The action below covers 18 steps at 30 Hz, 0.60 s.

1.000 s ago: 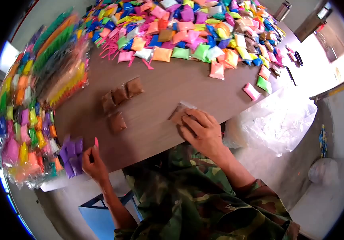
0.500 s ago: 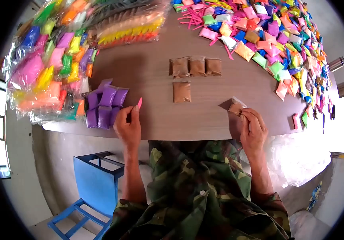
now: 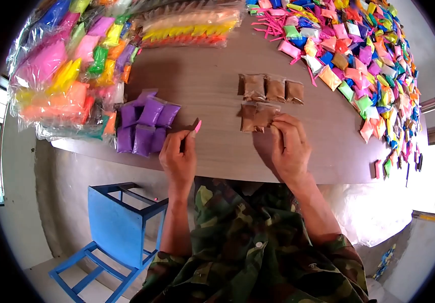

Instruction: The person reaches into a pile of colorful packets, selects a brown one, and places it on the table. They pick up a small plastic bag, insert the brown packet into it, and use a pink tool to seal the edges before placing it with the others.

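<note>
Right hand [image 3: 290, 146] has its fingertips pinched shut on the brown packet [image 3: 268, 115], thumb and forefingers closed over its near edge, and the packet is down on the table [image 3: 222, 156]. Half a second ago that hand had the packet at the table's near edge, well off to the right. Now it has swung in and forward, and the packet lies touching the second brown packet [image 3: 248, 117], maybe overlapping it a little. Both sit just below the row of three brown packets [image 3: 273, 88]. So the lower row reads two where it read one. By my judgement the placing is all but done, though the fingers are not yet off.

Left hand [image 3: 179, 156] hasn't budged: it keeps its thumb-and-finger nip closed on the pink stick [image 3: 197, 126], tip pointing up, just beside the purple packets [image 3: 144, 126]. The heap of coloured packets [image 3: 369, 55] lies well apart, far right.
</note>
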Each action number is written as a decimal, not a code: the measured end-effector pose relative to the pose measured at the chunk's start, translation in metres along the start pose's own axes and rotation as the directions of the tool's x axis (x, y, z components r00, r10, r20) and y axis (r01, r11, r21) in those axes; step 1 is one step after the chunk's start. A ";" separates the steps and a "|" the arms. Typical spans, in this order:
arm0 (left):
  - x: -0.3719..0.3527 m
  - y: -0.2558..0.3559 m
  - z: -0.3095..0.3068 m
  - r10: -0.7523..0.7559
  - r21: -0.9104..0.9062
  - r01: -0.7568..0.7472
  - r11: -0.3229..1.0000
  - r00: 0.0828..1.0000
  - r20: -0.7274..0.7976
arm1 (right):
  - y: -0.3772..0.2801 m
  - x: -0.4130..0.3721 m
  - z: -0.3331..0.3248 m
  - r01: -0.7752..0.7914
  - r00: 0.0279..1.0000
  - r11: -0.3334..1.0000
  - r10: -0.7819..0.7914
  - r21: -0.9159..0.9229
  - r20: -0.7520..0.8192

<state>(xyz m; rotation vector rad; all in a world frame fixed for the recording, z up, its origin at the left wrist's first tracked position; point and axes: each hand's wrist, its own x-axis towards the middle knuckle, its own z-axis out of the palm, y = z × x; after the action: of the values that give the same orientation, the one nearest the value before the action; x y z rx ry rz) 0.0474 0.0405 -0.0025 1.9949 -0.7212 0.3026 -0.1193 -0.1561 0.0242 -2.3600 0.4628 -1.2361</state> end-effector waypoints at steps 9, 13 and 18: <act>-0.001 0.001 0.001 -0.009 -0.006 0.009 1.000 1.000 0.000 | 0.008 -0.006 0.018 -0.001 0.994 0.998 -0.005 0.055 0.106; -0.001 0.002 0.001 -0.016 -0.008 0.016 1.000 1.000 0.003 | 0.008 -0.006 0.019 -0.013 0.991 0.998 0.004 0.065 0.134; 0.000 0.005 0.001 -0.013 0.001 0.013 1.000 1.000 0.006 | 0.010 -0.007 0.018 -0.013 0.989 0.992 -0.005 0.124 0.151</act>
<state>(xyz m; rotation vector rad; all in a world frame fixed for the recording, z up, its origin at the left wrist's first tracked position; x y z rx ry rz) 0.0443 0.0378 0.0006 2.0019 -0.7113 0.2892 -0.1092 -0.1578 0.0050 -2.3233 0.3314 -1.0435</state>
